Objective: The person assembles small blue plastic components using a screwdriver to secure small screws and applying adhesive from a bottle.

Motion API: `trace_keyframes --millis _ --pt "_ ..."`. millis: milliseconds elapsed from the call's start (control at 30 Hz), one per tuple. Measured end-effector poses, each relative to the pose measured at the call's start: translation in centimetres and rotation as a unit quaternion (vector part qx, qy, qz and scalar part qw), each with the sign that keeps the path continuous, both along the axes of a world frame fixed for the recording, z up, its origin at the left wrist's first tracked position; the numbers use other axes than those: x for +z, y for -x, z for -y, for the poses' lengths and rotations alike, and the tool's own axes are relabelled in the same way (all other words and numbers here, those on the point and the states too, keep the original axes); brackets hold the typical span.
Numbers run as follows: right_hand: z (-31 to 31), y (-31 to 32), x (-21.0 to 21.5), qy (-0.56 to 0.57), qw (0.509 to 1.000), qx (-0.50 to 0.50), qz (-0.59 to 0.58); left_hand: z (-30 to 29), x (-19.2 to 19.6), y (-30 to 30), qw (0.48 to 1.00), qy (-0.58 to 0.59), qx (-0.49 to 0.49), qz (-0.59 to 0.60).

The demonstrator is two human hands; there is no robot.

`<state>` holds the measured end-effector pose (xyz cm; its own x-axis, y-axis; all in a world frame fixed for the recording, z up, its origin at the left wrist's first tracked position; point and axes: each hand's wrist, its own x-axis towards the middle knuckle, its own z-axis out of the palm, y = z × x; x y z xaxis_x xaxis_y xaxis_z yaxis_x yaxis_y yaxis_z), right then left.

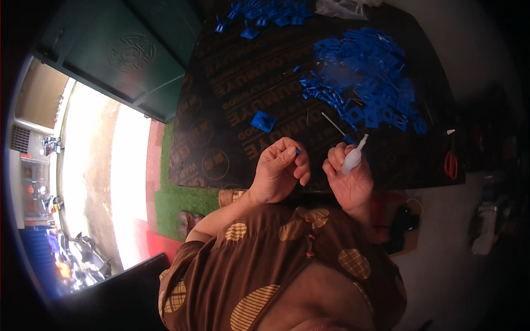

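Note:
My left hand (pixel 280 170) is closed in a pinch at the table's near edge, with a tiny blue plastic piece (pixel 298 151) showing at the fingertips. To its right, my right hand (pixel 353 185) is wrapped around a small translucent white squeeze bottle (pixel 351 161), whose thin nozzle points up and away from me. A square blue plastic part (pixel 263 121) lies alone on the dark table just beyond my left hand. Close beyond my right hand is a thin metal rod (pixel 333 122), perhaps a screwdriver shaft; its near end is partly hidden by the fingers.
A large heap of blue plastic parts (pixel 381 77) covers the table's right side. Another blue pile (pixel 270 12) and a clear plastic bag (pixel 342 8) are at the far edge. Red-handled scissors (pixel 451 164) lie at the right edge. A green metal door (pixel 130 52) stands left.

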<state>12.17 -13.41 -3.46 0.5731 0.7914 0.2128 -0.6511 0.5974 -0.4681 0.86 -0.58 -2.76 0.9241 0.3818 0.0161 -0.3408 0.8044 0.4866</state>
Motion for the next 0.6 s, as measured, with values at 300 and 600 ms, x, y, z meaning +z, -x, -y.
trace_keyframes --millis 300,600 --pt "2.6 -0.1 1.7 0.069 0.995 -0.026 0.061 -0.1 0.1 0.0 1.0 -0.007 -0.001 -0.007" --pt "6.6 -6.1 2.2 0.346 0.793 -0.41 0.29 0.0 0.4 -0.1 1.0 -0.002 0.001 -0.007"
